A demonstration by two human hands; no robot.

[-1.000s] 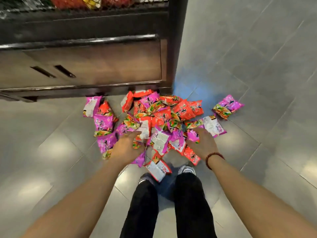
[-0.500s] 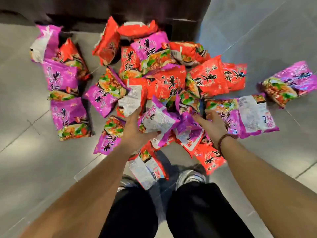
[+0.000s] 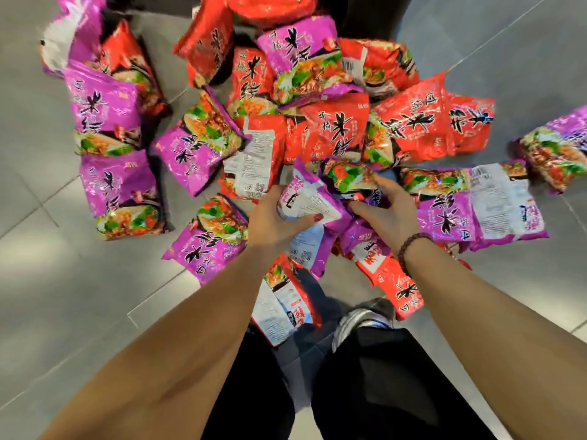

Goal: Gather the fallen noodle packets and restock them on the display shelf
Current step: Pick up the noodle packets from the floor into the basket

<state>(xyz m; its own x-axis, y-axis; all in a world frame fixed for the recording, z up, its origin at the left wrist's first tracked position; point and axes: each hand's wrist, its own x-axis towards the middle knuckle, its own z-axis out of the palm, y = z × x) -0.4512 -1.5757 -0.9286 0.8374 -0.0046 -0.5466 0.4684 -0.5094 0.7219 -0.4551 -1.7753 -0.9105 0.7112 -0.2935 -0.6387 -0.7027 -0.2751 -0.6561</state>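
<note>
Pinching a white-backed purple packet (image 3: 305,201) between the thumb and curled fingers of the left hand (image 3: 273,217). Just right of that packet, fingers (image 3: 382,185) of the right hand (image 3: 389,214) curled round a second purple packet (image 3: 349,177), with a bead bracelet (image 3: 409,249) on that wrist.

Spread out from the white-backed purple packet on every side: red and purple noodle packets (image 3: 336,131), loose on the grey tiled floor (image 3: 63,296), many overlapping. 1 purple stray (image 3: 559,150) well off to its right. 1 red packet (image 3: 282,300) near it on the person's side, beside the shoe (image 3: 365,315).

Beyond the heap, on the far side from the white-backed purple packet, only a dark strip of shelf base (image 3: 374,20). No shelf level in view, so impossible to tell of any stock already up there.

Judging from this: gathering barely begun. 2 packets in hand, well over 20 on the floor, none seen restocked. Left to do: collecting the rest, carrying them over, shelving.
</note>
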